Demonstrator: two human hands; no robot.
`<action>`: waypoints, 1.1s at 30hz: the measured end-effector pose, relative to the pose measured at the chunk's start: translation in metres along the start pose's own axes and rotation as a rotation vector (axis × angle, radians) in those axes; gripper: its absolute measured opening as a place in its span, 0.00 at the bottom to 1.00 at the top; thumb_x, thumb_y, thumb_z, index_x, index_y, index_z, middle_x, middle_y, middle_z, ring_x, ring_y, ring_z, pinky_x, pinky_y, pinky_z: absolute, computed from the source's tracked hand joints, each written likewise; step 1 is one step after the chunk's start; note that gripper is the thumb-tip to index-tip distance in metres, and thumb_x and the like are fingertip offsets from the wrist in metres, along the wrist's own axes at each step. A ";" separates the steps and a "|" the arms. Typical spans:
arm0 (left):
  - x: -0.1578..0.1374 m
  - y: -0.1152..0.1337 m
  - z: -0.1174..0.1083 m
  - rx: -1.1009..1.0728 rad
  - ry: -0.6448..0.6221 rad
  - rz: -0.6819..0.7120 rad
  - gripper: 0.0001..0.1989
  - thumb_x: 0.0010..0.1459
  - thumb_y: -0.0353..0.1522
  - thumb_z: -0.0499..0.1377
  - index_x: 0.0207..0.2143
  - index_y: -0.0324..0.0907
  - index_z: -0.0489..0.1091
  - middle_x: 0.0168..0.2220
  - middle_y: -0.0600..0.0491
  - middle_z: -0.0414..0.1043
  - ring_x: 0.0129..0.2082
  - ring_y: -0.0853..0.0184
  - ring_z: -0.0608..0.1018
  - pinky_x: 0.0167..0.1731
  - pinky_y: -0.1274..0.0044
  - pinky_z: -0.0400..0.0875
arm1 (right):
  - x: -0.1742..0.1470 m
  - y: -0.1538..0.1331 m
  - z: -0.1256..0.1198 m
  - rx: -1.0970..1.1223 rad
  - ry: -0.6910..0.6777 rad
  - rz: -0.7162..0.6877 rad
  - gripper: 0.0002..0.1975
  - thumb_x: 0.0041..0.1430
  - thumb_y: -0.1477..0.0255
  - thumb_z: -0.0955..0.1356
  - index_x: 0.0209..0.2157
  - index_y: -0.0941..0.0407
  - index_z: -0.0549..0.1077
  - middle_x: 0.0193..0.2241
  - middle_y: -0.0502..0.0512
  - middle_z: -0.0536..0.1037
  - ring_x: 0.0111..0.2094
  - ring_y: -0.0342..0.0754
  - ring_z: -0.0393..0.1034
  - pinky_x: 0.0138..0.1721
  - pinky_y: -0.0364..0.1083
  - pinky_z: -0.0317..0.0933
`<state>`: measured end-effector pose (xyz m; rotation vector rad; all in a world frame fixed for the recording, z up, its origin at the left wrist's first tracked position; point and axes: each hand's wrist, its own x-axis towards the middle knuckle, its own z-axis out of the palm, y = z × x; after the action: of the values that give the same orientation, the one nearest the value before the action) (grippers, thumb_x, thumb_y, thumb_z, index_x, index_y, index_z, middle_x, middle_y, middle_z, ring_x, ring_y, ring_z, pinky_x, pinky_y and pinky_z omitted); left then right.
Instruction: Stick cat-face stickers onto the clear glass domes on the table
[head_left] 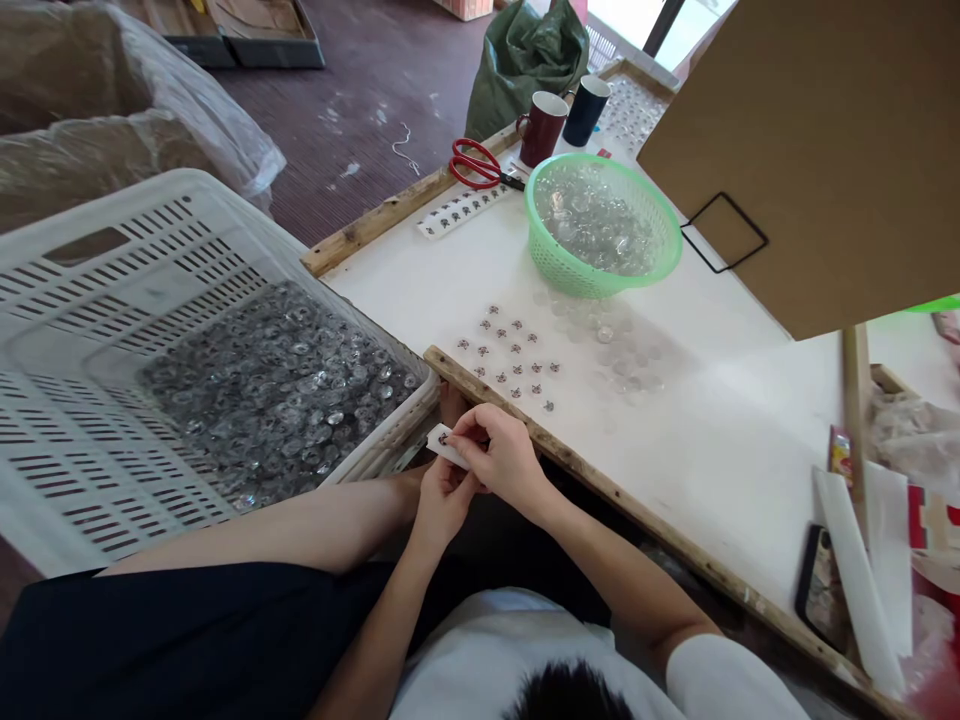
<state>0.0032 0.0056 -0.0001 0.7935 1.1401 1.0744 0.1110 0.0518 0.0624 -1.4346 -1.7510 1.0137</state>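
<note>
My left hand (444, 502) is closed on a small white sticker strip (437, 441), holding it in front of the table's edge, above my lap. The thumb and forefinger of my right hand (501, 455) pinch at a dark printed sticker on this strip. Whether that sticker has lifted from its backing is too small to tell. On the white tabletop beyond my hands lie several small clear discs with dark prints (516, 370). To their right is a scatter of plain clear discs (626, 360).
A white crate (172, 190) full of clear pieces stands left. On the table are a green basket (562, 268) of clear discs, red-handled scissors (480, 168), another sticker sheet (457, 215) and two mugs (541, 130). Cardboard (810, 160) overhangs the right. A wooden rim (600, 480) edges the table.
</note>
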 end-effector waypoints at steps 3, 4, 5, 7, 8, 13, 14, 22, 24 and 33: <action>0.000 -0.003 -0.002 0.038 0.002 0.043 0.19 0.45 0.38 0.69 0.36 0.38 0.70 0.31 0.50 0.78 0.34 0.59 0.80 0.33 0.73 0.74 | -0.004 0.000 0.002 -0.023 0.036 -0.051 0.04 0.58 0.75 0.68 0.30 0.54 0.69 0.32 0.50 0.72 0.34 0.44 0.68 0.36 0.43 0.63; 0.000 -0.003 -0.002 0.054 0.002 0.060 0.18 0.45 0.38 0.69 0.36 0.38 0.71 0.33 0.50 0.78 0.35 0.59 0.80 0.34 0.73 0.74 | -0.006 -0.001 0.001 -0.040 0.041 -0.083 0.04 0.58 0.76 0.67 0.30 0.54 0.68 0.33 0.51 0.72 0.36 0.45 0.68 0.38 0.44 0.63; 0.000 -0.003 -0.002 0.068 0.000 0.077 0.18 0.46 0.38 0.69 0.36 0.38 0.71 0.34 0.50 0.78 0.37 0.59 0.80 0.35 0.73 0.74 | -0.007 -0.001 0.000 -0.059 0.043 -0.116 0.04 0.58 0.76 0.67 0.31 0.54 0.68 0.34 0.52 0.72 0.38 0.46 0.68 0.40 0.45 0.63; 0.000 -0.001 -0.001 0.082 -0.009 0.098 0.17 0.46 0.37 0.68 0.36 0.38 0.71 0.35 0.49 0.78 0.38 0.59 0.79 0.37 0.73 0.73 | -0.009 -0.001 -0.003 -0.088 0.032 -0.169 0.04 0.59 0.77 0.66 0.32 0.54 0.67 0.35 0.53 0.71 0.40 0.47 0.67 0.42 0.45 0.63; -0.001 0.000 0.000 0.082 -0.014 0.098 0.17 0.47 0.37 0.68 0.37 0.38 0.71 0.35 0.50 0.78 0.38 0.59 0.79 0.37 0.73 0.73 | -0.010 -0.001 -0.004 -0.097 0.025 -0.181 0.04 0.59 0.77 0.65 0.32 0.54 0.67 0.35 0.53 0.71 0.40 0.47 0.67 0.42 0.45 0.63; -0.005 0.007 0.005 0.044 -0.047 0.026 0.18 0.46 0.39 0.68 0.37 0.39 0.71 0.31 0.51 0.78 0.32 0.60 0.80 0.31 0.73 0.75 | -0.011 0.000 -0.007 -0.110 0.026 -0.159 0.03 0.60 0.75 0.66 0.33 0.54 0.67 0.32 0.51 0.71 0.36 0.46 0.67 0.39 0.44 0.63; -0.006 0.008 0.006 0.037 -0.053 0.016 0.18 0.47 0.39 0.68 0.37 0.39 0.71 0.31 0.51 0.77 0.31 0.61 0.79 0.30 0.73 0.75 | -0.011 -0.001 -0.007 -0.103 0.023 -0.151 0.02 0.60 0.75 0.66 0.34 0.54 0.67 0.33 0.51 0.72 0.37 0.46 0.68 0.39 0.45 0.64; -0.005 0.007 0.003 0.035 -0.018 -0.046 0.18 0.48 0.38 0.68 0.39 0.37 0.73 0.31 0.52 0.76 0.30 0.63 0.79 0.27 0.72 0.79 | -0.001 0.029 -0.079 -0.222 0.283 -0.074 0.08 0.63 0.68 0.66 0.42 0.55 0.70 0.38 0.55 0.74 0.38 0.47 0.70 0.41 0.47 0.66; -0.005 0.008 0.004 0.030 -0.012 -0.050 0.18 0.48 0.38 0.68 0.39 0.37 0.73 0.31 0.52 0.76 0.30 0.63 0.79 0.26 0.73 0.80 | 0.001 0.054 -0.111 -0.408 0.348 0.025 0.10 0.62 0.67 0.66 0.43 0.56 0.71 0.40 0.59 0.75 0.38 0.50 0.70 0.41 0.50 0.66; -0.003 0.009 0.008 0.039 -0.011 -0.067 0.18 0.47 0.38 0.68 0.38 0.37 0.74 0.31 0.52 0.76 0.29 0.65 0.79 0.26 0.73 0.81 | -0.006 0.111 -0.142 -0.872 0.278 0.088 0.14 0.62 0.74 0.61 0.44 0.57 0.74 0.42 0.63 0.75 0.43 0.57 0.67 0.44 0.54 0.62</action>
<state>0.0079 0.0060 0.0112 0.7856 1.1735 0.9934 0.2871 0.0801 0.0355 -2.0497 -2.0132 0.0166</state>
